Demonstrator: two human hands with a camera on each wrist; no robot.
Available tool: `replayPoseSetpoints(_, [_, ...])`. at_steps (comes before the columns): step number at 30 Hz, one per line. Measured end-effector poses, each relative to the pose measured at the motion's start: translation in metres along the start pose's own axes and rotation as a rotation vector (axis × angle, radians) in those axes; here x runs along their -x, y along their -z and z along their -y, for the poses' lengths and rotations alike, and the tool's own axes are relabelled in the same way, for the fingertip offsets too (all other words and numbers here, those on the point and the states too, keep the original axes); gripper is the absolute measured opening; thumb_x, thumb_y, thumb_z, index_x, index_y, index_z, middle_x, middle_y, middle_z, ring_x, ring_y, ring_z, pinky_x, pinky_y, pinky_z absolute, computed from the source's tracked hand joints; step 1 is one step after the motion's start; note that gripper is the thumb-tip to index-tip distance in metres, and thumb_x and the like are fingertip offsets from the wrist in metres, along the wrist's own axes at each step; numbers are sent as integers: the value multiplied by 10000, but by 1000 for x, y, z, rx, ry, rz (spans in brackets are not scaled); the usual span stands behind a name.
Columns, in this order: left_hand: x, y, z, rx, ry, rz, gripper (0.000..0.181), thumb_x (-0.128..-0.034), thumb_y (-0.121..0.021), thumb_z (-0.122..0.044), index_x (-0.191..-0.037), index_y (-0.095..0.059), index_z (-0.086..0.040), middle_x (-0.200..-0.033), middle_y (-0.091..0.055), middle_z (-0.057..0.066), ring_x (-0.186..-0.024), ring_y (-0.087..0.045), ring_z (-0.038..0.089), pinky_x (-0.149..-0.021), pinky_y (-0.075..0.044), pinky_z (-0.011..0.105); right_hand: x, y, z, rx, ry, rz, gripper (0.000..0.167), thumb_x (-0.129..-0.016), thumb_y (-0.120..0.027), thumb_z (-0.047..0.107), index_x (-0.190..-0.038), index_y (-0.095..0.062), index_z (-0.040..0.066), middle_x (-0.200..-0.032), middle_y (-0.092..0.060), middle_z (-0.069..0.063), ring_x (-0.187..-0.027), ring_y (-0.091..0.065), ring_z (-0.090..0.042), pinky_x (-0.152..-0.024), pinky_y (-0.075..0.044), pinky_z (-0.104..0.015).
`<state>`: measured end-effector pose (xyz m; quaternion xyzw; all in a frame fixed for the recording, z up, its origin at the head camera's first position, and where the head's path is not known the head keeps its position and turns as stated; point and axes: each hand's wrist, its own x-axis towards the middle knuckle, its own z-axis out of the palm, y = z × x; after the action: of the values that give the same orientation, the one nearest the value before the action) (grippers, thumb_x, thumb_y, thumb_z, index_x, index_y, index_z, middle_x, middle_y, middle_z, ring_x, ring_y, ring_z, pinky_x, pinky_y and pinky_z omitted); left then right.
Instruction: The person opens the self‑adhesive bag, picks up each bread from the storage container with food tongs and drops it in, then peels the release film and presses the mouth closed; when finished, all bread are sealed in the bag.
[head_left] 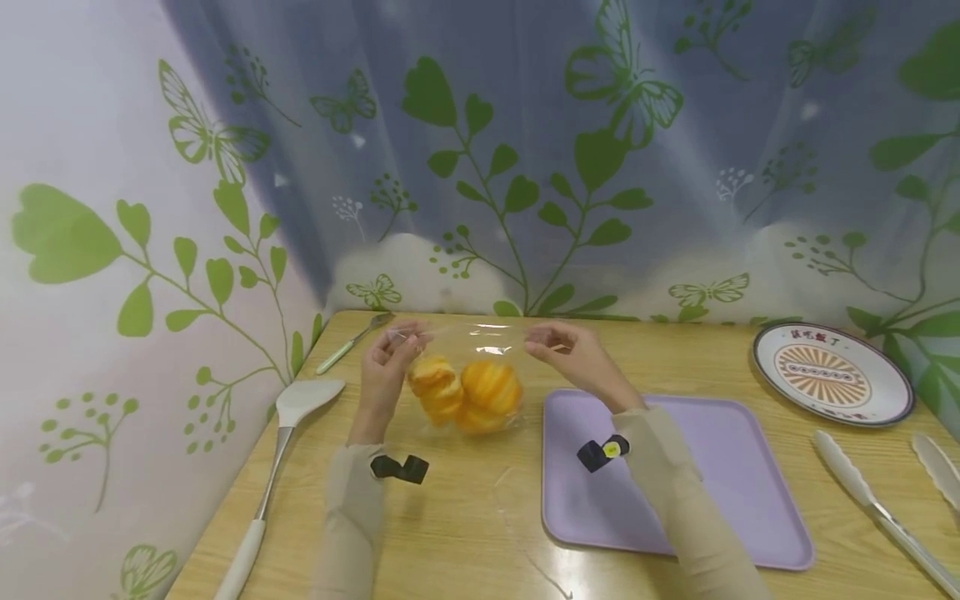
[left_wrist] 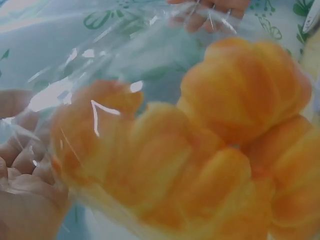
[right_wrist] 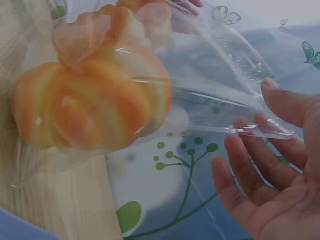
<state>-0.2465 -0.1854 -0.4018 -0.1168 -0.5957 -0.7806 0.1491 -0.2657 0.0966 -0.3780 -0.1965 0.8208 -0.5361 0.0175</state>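
A clear plastic bag [head_left: 487,335] is held up above the wooden table, with several golden bread rolls [head_left: 491,392] sagging in its lower part. At the bag's upper left corner, my left hand [head_left: 385,367] pinches the film between thumb and fingers. The opposite upper corner is in the grip of my right hand [head_left: 576,357], which stands beyond the tray's back left corner. Close up, the left wrist view shows the ridged rolls [left_wrist: 165,165] through shiny film. In the right wrist view the film stretches toward the thumb and fingers of my right hand [right_wrist: 272,180].
A lilac tray [head_left: 738,475] lies under my right forearm. Farther right are a patterned plate [head_left: 780,392] and metal tongs [head_left: 885,517]. On the left lie a white-headed spatula [head_left: 303,402] and a small green-handled utensil [head_left: 341,352]. A leaf-print curtain [head_left: 525,167] hangs behind the table.
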Motion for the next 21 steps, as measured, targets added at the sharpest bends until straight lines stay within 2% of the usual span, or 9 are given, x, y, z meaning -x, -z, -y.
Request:
replayPoseSetpoints(2, [1,3,1,38,-8,-7,228,-954,-508,54,-1037,-620,-127,-983,-718,-95,-914,-688,44,-876,-537,182,1,-3,-2,-30,0,10,357,-962,-633,257,-1253,-628,51,-1190,-684,-152,-1048,-647,-310,-911,-550,-370])
replayPoseSetpoints(4, [3,5,2,41,-12,-36,232,-944,-520,69,-1023,-618,-126,-932,-722,-92,-876,-689,42,-840,-548,176,2,-7,-3,-74,19,6,329,-973,-617,224,-1226,-629,14,-1183,-684,-184,-1018,-666,-302,-907,-560,-380])
replayPoseSetpoints(7, [4,7,2,23,-23,-70,241,-935,-553,71,-999,-634,-147,-856,-730,-91,-813,-691,38,-794,-567,187,3,-11,-4,-127,60,-15,286,-978,-600,157,-1188,-630,-35,-1129,-693,-231,-924,-697,-191,-862,-579,-331])
replayPoseSetpoints(10, [5,8,1,-17,-48,-54,222,-937,-584,44,-973,-653,-164,-832,-742,-86,-776,-707,50,-777,-580,209,4,-13,-3,-154,76,-38,275,-976,-600,141,-1163,-636,-59,-1063,-704,-240,-823,-677,-76,-794,-584,-256])
replayPoseSetpoints(13, [5,9,-3,-36,-55,-28,223,-935,-599,31,-977,-663,-179,-841,-750,-81,-770,-719,65,-777,-589,233,7,-13,0,-179,63,-48,287,-975,-606,158,-1159,-638,-60,-1022,-709,-230,-783,-673,-82,-753,-591,-250])
replayPoseSetpoints(16, [6,11,-7,-66,-17,-28,231,-933,-610,17,-980,-666,-202,-845,-751,-91,-765,-723,77,-751,-595,243,11,-11,4,-185,40,-43,283,-979,-601,161,-1162,-633,-51,-983,-710,-212,-754,-682,-115,-724,-606,-294])
replayPoseSetpoints(21, [8,14,-15,-158,98,-34,230,-927,-634,-19,-964,-660,-245,-826,-744,-131,-716,-715,63,-633,-585,209,22,-12,13,-176,-30,-15,299,-982,-599,189,-1156,-620,-54,-862,-696,-161,-685,-674,-126,-680,-612,-342])
